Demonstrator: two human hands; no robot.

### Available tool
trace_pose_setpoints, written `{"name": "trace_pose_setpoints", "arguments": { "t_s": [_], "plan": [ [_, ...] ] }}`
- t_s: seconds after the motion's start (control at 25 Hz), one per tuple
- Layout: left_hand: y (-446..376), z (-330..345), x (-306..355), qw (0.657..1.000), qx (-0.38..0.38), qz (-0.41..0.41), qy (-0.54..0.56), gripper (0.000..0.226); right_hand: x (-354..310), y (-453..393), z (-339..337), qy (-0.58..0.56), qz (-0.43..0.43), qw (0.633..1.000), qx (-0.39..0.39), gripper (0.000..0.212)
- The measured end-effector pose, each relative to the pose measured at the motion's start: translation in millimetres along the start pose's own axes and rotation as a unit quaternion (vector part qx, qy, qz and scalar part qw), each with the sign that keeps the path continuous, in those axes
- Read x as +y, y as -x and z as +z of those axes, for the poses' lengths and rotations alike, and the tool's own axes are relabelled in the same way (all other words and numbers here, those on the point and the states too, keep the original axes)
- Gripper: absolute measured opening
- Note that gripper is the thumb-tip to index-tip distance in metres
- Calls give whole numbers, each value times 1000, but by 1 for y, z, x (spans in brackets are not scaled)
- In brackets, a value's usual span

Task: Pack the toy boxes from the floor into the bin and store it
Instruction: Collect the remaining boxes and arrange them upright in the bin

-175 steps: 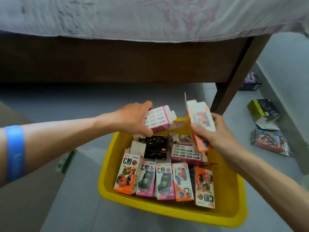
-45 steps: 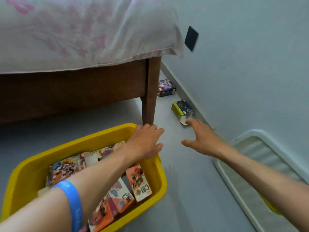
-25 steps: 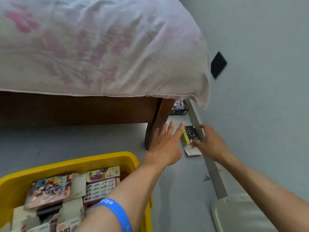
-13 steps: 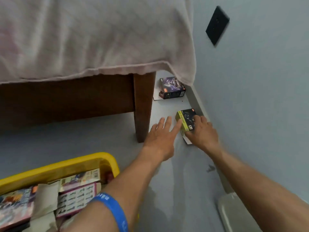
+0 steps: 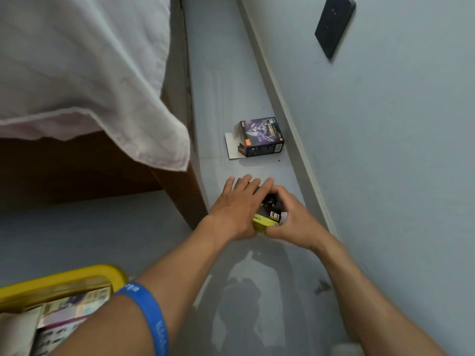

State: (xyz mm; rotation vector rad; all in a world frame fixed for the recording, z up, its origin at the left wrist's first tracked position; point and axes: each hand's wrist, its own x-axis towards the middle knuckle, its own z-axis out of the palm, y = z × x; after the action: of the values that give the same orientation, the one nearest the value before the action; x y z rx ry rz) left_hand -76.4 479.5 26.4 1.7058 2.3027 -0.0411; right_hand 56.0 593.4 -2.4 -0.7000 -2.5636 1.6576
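A black and yellow toy box (image 5: 270, 214) lies on the grey floor by the wall, between both my hands. My right hand (image 5: 293, 219) grips its right side. My left hand (image 5: 239, 206) presses flat against its left side with fingers stretched forward. Most of the box is hidden under the hands. A purple and dark blue toy box (image 5: 261, 137) with an open flap lies on the floor farther ahead. The yellow bin (image 5: 64, 278), holding several toy boxes, shows at the bottom left corner.
A wooden bed leg (image 5: 185, 199) stands just left of my left hand, under a pale bedsheet (image 5: 90, 73) that hangs over the frame. The wall and its skirting (image 5: 290, 124) run along the right. A black wall plate (image 5: 334, 24) sits up high.
I have leaned closer to the floor. My two hands have come together around the black and yellow box, and the purple box ahead is nearer in view.
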Motion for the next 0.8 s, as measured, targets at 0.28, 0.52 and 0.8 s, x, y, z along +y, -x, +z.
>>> {"name": "trace_pose_setpoints", "arguments": {
  "t_s": [0.28,0.52,0.8],
  "plan": [
    [-15,8,-4,990,28,-119,74,104,-23,-116,-26,104,76,982,135,53],
    [-6,16,-19,995,16,-91,22,109,-13,-193,-37,372,149,916,11,75],
    [-6,21,-22,995,23,-92,31,105,-12,-193,-46,477,71,872,88,94]
  ]
}}
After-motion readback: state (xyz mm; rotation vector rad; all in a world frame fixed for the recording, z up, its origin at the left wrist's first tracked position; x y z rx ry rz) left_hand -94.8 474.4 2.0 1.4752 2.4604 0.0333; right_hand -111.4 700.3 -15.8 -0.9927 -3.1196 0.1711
